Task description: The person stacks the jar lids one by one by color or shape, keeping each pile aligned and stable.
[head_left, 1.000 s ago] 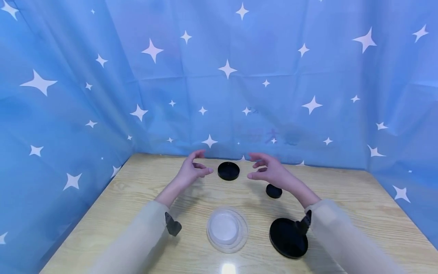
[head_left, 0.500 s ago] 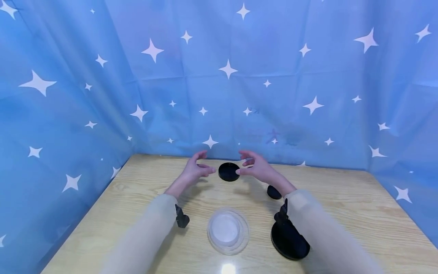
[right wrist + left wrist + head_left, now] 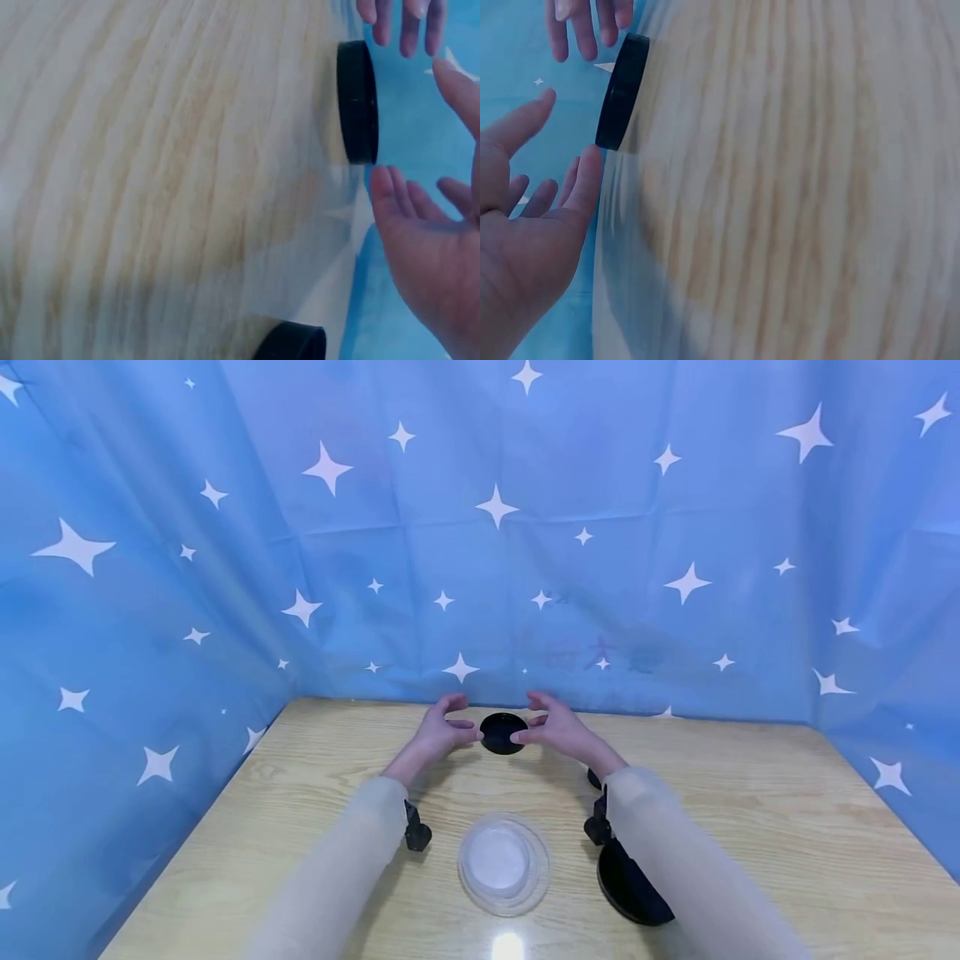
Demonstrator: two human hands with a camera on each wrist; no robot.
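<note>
A shallow black round lid-like dish lies near the table's back edge, its hollow side up. My left hand is just left of it, thumb and fingers spread apart. On the other side is my right hand, its fingers likewise spread and loosely bent. In the left wrist view, the fingertips of my left hand come very close to the rim of the black dish. The right wrist view has my right hand close beside the dish; whether either hand touches it I cannot tell.
Clear round plastic pieces lie stacked nearer the front of the wooden table. A large black disc is partly under my right sleeve. My right forearm mostly covers a smaller black lid. Behind hangs a blue star-patterned curtain.
Both hands have drawn inward toward the black dish, the right one moving left and the left one right. The right forearm now covers more of the smaller lid and large disc.
</note>
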